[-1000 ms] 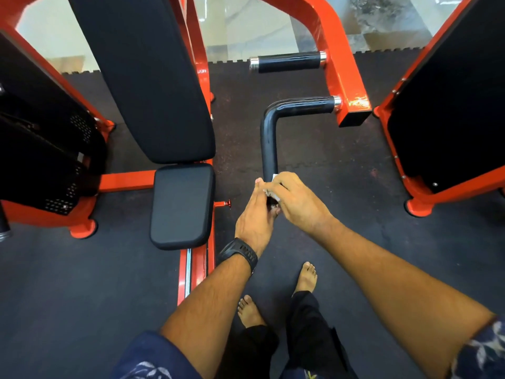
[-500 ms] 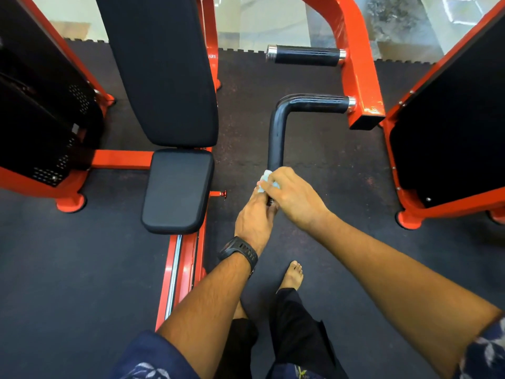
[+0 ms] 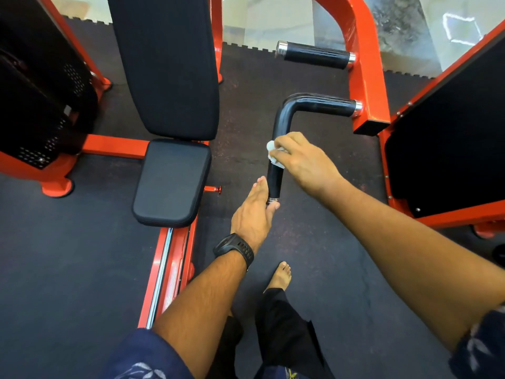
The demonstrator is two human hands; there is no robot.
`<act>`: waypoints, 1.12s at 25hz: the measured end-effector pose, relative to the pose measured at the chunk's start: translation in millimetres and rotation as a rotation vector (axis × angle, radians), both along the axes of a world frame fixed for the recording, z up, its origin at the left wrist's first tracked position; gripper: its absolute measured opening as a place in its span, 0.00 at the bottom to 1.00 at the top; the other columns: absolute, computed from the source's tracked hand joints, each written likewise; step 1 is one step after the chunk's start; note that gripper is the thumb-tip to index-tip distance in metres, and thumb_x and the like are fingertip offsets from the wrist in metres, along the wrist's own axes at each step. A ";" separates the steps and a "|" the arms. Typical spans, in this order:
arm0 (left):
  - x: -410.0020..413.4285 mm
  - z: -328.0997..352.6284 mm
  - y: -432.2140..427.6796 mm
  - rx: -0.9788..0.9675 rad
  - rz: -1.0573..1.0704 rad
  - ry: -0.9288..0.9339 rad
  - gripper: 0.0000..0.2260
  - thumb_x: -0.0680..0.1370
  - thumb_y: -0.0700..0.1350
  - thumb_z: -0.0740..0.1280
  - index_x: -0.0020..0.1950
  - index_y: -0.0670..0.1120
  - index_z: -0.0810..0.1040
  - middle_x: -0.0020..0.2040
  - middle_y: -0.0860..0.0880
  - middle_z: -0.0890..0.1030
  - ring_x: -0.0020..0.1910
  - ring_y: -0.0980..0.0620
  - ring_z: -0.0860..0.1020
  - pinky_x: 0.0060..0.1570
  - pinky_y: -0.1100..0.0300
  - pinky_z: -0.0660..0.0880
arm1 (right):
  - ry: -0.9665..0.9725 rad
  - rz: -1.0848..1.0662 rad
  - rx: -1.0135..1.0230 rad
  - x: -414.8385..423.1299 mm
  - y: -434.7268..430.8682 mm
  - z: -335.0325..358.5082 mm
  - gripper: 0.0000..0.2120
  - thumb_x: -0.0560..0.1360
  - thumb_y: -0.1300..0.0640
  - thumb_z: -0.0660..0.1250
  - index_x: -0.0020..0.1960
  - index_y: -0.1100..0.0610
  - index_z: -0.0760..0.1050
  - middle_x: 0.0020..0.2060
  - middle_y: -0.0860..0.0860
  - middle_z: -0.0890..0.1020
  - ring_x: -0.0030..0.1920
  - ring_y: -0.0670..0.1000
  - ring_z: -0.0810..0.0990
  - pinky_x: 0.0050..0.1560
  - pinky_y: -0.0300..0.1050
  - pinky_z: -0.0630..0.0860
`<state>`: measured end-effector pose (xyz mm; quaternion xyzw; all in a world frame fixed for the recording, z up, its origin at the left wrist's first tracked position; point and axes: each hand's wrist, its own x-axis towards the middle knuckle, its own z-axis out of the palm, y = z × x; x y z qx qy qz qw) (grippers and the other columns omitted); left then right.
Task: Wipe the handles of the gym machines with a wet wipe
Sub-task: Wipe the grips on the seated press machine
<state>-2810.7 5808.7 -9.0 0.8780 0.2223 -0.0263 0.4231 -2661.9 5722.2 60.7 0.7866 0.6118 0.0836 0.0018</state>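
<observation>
Dark gym flooring (image 3: 314,255) lies beneath. On the black L-shaped rubber handle (image 3: 274,181), the right hand (image 3: 306,160) grips a crumpled white wet wipe (image 3: 272,149). The left hand (image 3: 252,212), just nearer, rests straight-fingered at the handle's end.

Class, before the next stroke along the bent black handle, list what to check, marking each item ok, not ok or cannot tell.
1. White crumpled wet wipe pressed on bent black rubber handle: ok.
2. Right hand has a grip on the wipe: ok.
3. Left hand touching the handle's ringed lower end: ok.
4. Handle free between wipe and bend: ok.
5. Wipe moist enough: cannot tell.
</observation>
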 end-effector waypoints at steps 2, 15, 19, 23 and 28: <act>0.0 0.1 0.1 -0.003 -0.004 -0.011 0.29 0.83 0.47 0.63 0.82 0.47 0.54 0.81 0.49 0.58 0.79 0.53 0.57 0.70 0.51 0.67 | -0.036 0.125 -0.114 -6.0 2.1 -9.4 0.09 0.79 0.62 0.61 0.51 0.64 0.80 0.52 0.57 0.78 0.51 0.57 0.77 0.46 0.45 0.77; 4.6 -0.9 8.6 0.023 -0.062 -0.004 0.30 0.84 0.48 0.62 0.82 0.46 0.54 0.82 0.51 0.55 0.80 0.56 0.52 0.74 0.57 0.61 | 0.044 -0.133 0.063 21.7 25.9 13.2 0.13 0.80 0.62 0.59 0.59 0.65 0.78 0.59 0.57 0.80 0.67 0.58 0.74 0.61 0.45 0.75; 4.3 -0.3 8.0 0.038 -0.079 0.011 0.30 0.83 0.48 0.63 0.82 0.46 0.54 0.82 0.51 0.56 0.80 0.56 0.52 0.74 0.57 0.61 | -0.182 0.160 -0.174 30.8 28.5 12.0 0.09 0.78 0.65 0.59 0.52 0.64 0.78 0.49 0.58 0.78 0.56 0.60 0.78 0.50 0.51 0.78; 4.8 -0.8 9.9 0.030 -0.073 0.021 0.30 0.83 0.49 0.62 0.82 0.47 0.53 0.82 0.52 0.55 0.80 0.56 0.51 0.74 0.58 0.60 | -0.008 -0.446 0.134 41.4 41.5 27.6 0.14 0.79 0.69 0.60 0.64 0.66 0.71 0.60 0.61 0.73 0.61 0.59 0.72 0.54 0.55 0.78; 5.8 0.0 11.7 0.045 -0.090 0.027 0.30 0.83 0.49 0.62 0.82 0.46 0.53 0.82 0.51 0.55 0.80 0.56 0.51 0.74 0.58 0.59 | 0.018 -0.341 0.075 62.2 33.0 32.4 0.15 0.79 0.67 0.58 0.66 0.65 0.70 0.64 0.61 0.73 0.65 0.61 0.73 0.59 0.56 0.76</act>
